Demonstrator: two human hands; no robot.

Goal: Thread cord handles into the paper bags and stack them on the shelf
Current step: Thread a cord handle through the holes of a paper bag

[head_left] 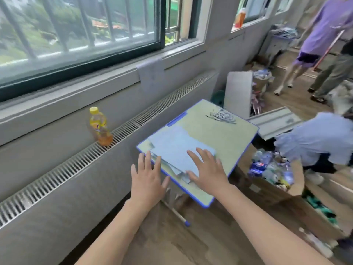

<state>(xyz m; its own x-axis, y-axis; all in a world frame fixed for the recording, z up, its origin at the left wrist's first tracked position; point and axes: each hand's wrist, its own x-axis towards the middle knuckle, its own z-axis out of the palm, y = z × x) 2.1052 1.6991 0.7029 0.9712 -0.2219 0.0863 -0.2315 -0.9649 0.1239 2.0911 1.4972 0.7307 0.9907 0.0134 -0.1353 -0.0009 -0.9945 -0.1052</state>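
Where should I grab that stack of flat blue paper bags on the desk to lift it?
Grip the paper bags by the near edges that overhang the desk rim, coming from your side; probably one of your hands at each near corner, since they lie flat and fanned.

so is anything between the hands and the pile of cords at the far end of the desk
Nothing visible blocks the way. The right hand lies flat on the stack of paper bags; the left hand hovers at the desk's near edge. Beyond the bags, bare desk runs to the cords.

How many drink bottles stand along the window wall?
2: a yellow-capped bottle on the radiator grille, an orange bottle on the far windowsill. Others may be hidden.
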